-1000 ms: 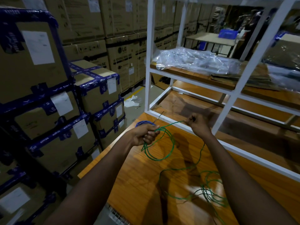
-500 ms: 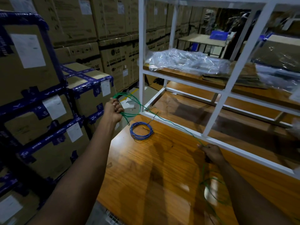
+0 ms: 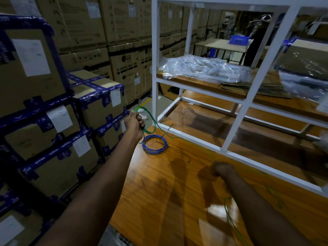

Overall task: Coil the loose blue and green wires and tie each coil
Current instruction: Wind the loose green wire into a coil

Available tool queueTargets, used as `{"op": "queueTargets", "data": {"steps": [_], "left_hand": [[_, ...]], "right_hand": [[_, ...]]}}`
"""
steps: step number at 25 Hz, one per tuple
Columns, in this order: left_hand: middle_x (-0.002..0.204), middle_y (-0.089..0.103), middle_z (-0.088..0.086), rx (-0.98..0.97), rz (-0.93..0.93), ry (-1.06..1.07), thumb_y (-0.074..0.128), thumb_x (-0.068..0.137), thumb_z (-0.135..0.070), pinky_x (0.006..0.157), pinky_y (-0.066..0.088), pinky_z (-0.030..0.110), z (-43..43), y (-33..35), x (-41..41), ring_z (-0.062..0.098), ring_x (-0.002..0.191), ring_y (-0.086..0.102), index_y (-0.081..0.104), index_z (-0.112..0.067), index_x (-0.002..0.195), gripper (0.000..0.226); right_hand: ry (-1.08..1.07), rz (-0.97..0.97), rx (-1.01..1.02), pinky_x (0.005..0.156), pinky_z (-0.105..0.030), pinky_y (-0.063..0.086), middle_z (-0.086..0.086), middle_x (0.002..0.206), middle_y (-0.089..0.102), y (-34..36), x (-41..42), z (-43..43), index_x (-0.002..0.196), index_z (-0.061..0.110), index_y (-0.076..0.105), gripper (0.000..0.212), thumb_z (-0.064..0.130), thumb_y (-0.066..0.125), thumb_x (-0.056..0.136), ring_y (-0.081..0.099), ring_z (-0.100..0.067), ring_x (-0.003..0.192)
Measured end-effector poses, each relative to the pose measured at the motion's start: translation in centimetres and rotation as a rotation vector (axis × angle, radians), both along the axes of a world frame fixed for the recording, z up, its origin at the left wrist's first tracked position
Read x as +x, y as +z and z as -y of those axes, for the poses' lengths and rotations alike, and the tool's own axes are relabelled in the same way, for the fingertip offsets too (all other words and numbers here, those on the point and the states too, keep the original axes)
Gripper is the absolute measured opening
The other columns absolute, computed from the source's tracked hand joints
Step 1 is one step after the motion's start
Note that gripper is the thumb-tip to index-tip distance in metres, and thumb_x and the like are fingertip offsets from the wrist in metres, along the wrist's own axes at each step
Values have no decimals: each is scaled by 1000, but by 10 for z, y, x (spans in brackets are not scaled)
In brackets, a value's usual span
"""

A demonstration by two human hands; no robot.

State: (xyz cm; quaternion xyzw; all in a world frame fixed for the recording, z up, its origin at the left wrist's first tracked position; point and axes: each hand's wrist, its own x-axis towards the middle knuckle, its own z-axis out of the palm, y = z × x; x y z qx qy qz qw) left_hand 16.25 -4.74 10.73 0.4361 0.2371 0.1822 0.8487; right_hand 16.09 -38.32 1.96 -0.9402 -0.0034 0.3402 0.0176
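- The blue wire (image 3: 154, 143) lies as a finished round coil on the wooden desk (image 3: 159, 192), close to the desk's far left corner.
- The left hand (image 3: 134, 121) is up and to the left of the coil, past the desk's left edge, over the gap to the stacked cardboard boxes (image 3: 99, 110). Its fingers are curled tight around several loops of the green wire (image 3: 152, 118).
- From that hand, one green strand runs down just behind the coil and on to the right along the desk.
- The right hand (image 3: 221, 170) is to the right of the coil and nearer the camera, above the desk. It is balled into a fist and blurred, so I cannot tell whether it grips the wire.
- More green wire lies loose nearer than the coil, by the right forearm.
- The white shelf frame (image 3: 236, 125) stands just behind the coil, its bottom rail running off to the right.
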Motion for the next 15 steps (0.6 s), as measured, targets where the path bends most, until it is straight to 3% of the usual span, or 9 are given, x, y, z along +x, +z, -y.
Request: {"op": "queueTargets", "data": {"steps": [2,3,6,8,9,12,15], "left_hand": [[59,37,-2,84,-40,-55,35,105,-32,37,26,18,9,-4,-2,7,35,31,45,-14,73,38],[59,39,-1,131,-62,-98,35,105,-32,40,28,20,12,-5,-4,9,39,34,46,-14,74,38],[59,48,4,318,-113,-226,38,104,-29,43,33,22,17,-10,-7,13,43,42,49,-12,75,36],[57,53,6,428,-128,-317,39,104,-27,40,38,19,19,-12,-10,13,38,48,51,-10,75,36],[54,55,6,470,-130,-376,39,104,-27,39,39,19,22,-12,-13,13,36,50,50,-10,74,36],[45,57,0,513,-128,-549,38,104,-26,40,42,18,39,-11,-24,12,35,52,47,-11,72,37],[45,56,0,482,-81,-654,37,105,-25,39,44,18,53,-11,-32,12,36,53,46,-10,72,38]], "right_hand": [[268,-66,-99,73,-33,41,-6,109,62,24,-4,-27,122,8,59,30,17,48,95,50,-18,77],[338,-93,-31,69,-33,40,-3,96,62,40,-7,-43,119,8,63,30,21,52,95,49,-15,72],[482,-92,420,74,-31,42,-1,88,65,85,-12,-71,102,16,72,19,24,59,92,54,-11,80],[418,23,720,65,-13,40,10,73,64,116,-21,-77,93,15,72,16,18,57,94,53,5,67],[340,111,857,55,-10,37,13,62,58,129,-22,-80,92,9,71,18,15,54,95,51,5,56],[118,222,1191,45,-24,21,4,54,31,143,-16,-87,90,4,68,25,21,50,97,27,-11,46],[17,331,1277,45,-26,17,-1,58,23,135,-2,-91,83,10,66,25,23,50,98,20,-12,49]]}}
